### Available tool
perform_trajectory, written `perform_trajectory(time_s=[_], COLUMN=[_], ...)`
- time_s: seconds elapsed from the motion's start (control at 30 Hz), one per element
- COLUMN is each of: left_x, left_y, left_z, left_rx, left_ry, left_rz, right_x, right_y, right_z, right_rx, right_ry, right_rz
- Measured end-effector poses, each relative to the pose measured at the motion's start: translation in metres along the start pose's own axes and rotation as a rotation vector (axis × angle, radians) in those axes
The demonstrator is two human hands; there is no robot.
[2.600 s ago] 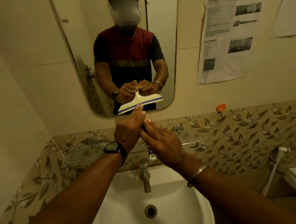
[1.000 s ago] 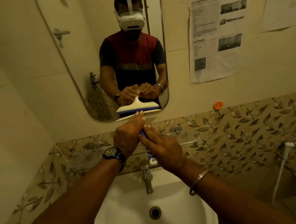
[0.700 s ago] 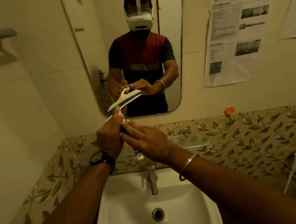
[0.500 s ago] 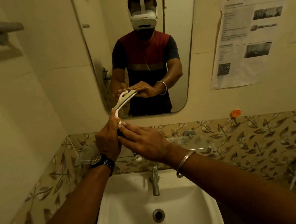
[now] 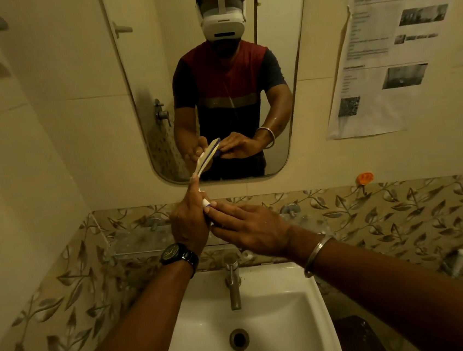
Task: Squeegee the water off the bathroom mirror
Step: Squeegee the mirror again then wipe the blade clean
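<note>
Head view: left hand (image 5: 188, 226) grips squeegee (image 5: 206, 203); right hand (image 5: 253, 230), fingers straight, touches it.

Most of squeegee (image 5: 206, 202) handle buried in left hand (image 5: 188, 222); blade edge-on, hard to separate from reflection. Thumb of right hand (image 5: 251, 230) hidden, grip possibly pinch. Top of mirror (image 5: 150, 69), front of basin (image 5: 282, 313) cut by frame. Print on notice (image 5: 379, 74) too small to read.

Squeegee (image 5: 205, 202): cream head with a blue strip and a white and blue handle, tilted steeply with the blade running up to the right, its edge at the mirror's lower left corner. Left hand (image 5: 187, 224) grips the handle. Mirror (image 5: 143, 84): tall wall-mounted glass with rounded bottom corners, upright on cream tiles, water on it too faint to tell
</note>
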State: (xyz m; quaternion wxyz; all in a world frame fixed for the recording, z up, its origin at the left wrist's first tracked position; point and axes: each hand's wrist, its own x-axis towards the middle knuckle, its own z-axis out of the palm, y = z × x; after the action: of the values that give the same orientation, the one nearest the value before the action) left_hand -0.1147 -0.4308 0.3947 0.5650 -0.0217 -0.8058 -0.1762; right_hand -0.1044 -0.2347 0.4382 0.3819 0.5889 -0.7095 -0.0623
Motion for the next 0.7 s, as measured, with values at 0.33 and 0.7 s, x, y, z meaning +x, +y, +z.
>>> perform_trajectory(time_s=[0.33, 0.7], left_x=[-0.022, -0.010], left_y=[0.088, 0.111], left_z=[0.053, 0.033], left_rx=[-0.126, -0.172], left_ry=[-0.155, -0.188], left_rz=[0.137, 0.263], right_x=[-0.102, -0.110], right_y=[0.013, 0.000], right_z=[-0.012, -0.045], right_rx=[0.028, 0.025], right_ry=[-0.067, 0.038], right_rz=[0.147, 0.268])
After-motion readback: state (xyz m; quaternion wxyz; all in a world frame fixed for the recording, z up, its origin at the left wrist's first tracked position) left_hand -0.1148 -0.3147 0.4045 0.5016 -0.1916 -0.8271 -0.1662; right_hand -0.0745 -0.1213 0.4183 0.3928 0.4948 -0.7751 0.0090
